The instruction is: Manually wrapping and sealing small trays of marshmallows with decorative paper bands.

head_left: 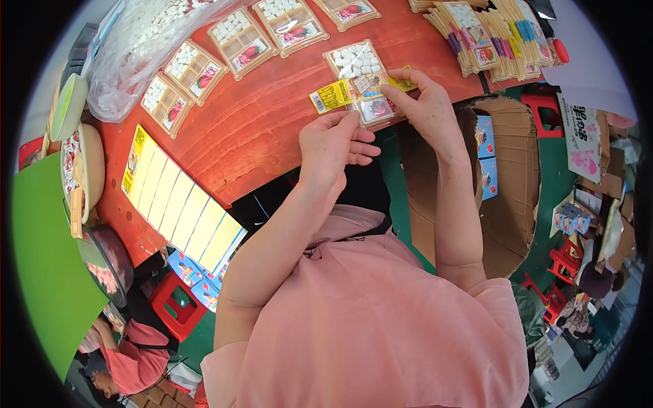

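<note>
A clear-lidded tan tray (354, 61) of small white cubes lies near the table's front edge, with a strawberry-pictured packet in its lower part. A yellow printed paper strip (333, 96) crosses over it. My right hand (428, 105) is closed, thumb and forefinger pinching the strip's right part against the tray. My left hand (330, 146) is at the tray's lower left corner, its thumb and forefinger tips close to the strip, the other fingers loosely bent and apart. Whether those tips press on the tray is hard to see.
Filled trays (241, 41) line the red table's far side, beside a plastic bag (146, 54) of white cubes. Stacked flat strip-banded trays (476, 41) stand at far right. Yellow strip sheets (180, 197) lie left. An open cardboard box (510, 170) stands right; a co-worker (129, 360) sits lower left.
</note>
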Demonstrator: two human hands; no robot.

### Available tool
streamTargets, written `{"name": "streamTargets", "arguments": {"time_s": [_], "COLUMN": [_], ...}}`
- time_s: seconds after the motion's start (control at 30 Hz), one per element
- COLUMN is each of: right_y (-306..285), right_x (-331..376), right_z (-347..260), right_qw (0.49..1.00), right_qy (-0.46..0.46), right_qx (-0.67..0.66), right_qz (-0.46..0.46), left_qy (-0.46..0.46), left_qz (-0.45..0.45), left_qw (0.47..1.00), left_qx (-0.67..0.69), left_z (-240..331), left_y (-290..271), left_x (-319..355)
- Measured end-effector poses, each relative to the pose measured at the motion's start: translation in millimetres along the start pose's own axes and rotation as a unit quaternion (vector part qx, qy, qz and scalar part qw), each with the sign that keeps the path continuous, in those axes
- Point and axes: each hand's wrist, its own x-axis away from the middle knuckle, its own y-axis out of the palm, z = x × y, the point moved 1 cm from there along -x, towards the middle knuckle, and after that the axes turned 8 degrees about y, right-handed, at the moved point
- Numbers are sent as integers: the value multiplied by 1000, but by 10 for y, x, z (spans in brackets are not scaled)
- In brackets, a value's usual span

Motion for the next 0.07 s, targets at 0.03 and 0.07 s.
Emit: {"name": "streamTargets", "arguments": {"time_s": [0.03,0.07], "right_y": [-9,-11], "right_x": [-7,-11], "right_z": [7,16], "right_qw": [1000,1000], "right_qy": [8,16], "right_qx": [-2,-4], "right_qz": [-1,-3], "left_qy": [3,9], "left_qz": [3,6], "left_qw": [1000,1000], "left_qx": [-19,-26], "left_z": [-10,-27], "left_y": [-1,-3], "left_x": [-9,-16]}}
